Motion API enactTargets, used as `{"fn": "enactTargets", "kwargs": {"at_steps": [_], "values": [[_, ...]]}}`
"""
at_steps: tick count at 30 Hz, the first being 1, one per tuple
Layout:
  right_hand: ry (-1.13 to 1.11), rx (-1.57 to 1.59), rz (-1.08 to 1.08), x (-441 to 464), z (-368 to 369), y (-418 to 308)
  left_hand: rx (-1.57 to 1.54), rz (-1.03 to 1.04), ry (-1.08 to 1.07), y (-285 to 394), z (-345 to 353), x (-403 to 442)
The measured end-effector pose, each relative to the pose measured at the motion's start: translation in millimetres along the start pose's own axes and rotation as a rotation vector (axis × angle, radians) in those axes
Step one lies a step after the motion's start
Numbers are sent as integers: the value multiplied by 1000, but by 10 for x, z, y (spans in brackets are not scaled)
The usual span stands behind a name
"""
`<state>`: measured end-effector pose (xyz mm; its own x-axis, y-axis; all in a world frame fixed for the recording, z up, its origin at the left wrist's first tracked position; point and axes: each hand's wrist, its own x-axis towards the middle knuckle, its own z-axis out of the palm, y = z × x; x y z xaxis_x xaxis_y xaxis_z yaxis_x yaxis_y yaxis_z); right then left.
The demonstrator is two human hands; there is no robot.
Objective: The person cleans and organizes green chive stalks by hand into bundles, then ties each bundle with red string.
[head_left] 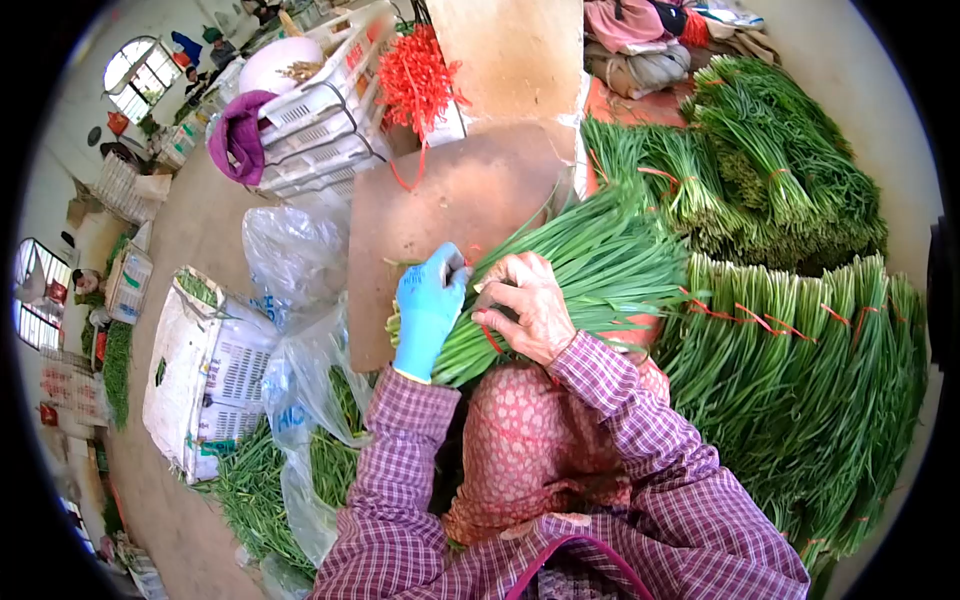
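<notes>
Surface and Material Findings

On my remote feed, I find the gloved left hand point(430, 305) matt and rubbery-looking, the sleeve point(398, 450) woven cloth, the greens point(590, 255) smooth, the bag point(295, 250) glossy crinkled plastic, the crates point(315, 115) hard plastic, the board point(450, 195) dull and stained.

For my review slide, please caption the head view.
Blue-gloved left hand and bare right hand at a bunch of greens, beside red-tied bundles.

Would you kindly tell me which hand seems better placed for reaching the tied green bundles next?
Probably the right hand: it is at the bunch, on the side nearer the tied bundles; the gloved left hand is farther from them.
</notes>
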<state>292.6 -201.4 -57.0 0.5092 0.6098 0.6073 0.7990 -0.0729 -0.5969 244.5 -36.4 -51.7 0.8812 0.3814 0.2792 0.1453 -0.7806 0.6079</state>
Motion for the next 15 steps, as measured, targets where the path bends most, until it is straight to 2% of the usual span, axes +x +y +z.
{"fn": "enactTargets", "kwargs": {"at_steps": [3, 6, 15], "values": [[-35, -30, 68, -223, -88, -180, -95, -33, 2, 142, 20, -325], [32, -42, 171, -344, -132, -257, -210, 8, 48, 209, 72, -490], [-87, -202, 330, -301, -90, -162, -261, 27, 100, 176, 203, -580]]}}
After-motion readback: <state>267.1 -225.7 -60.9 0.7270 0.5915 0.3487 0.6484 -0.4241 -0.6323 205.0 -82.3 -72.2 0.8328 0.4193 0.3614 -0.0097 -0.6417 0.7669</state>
